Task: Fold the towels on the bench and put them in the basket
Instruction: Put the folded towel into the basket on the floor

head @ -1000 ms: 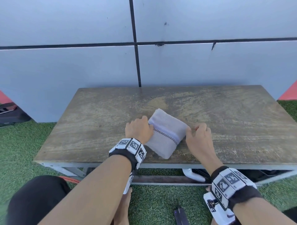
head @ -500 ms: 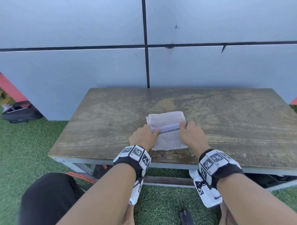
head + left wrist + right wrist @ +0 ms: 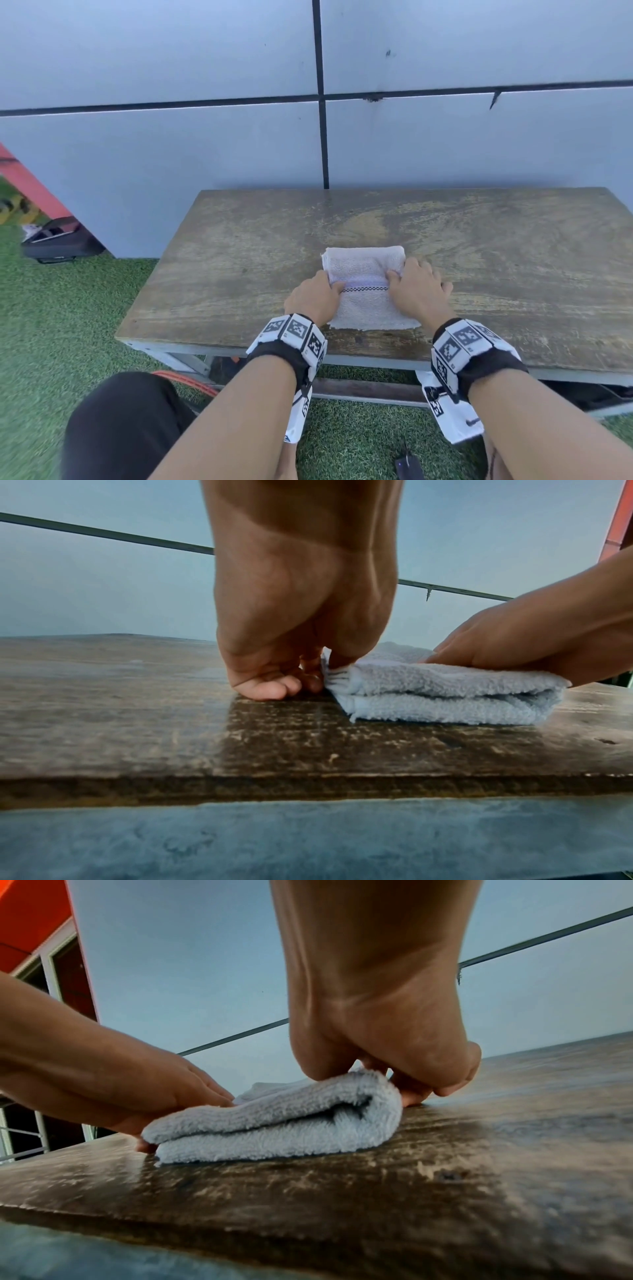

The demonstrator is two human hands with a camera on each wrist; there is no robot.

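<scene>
head view: both hands, left hand (image 3: 313, 297) and right hand (image 3: 416, 291), pinch the folded towel's (image 3: 368, 301) sides with curled fingers.

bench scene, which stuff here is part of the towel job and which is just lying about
Job:
towel, folded, on the bench
left hand and right hand, gripping its sides

Lying about:
black bag on the grass
red hose under the bench
No basket in view.
</scene>
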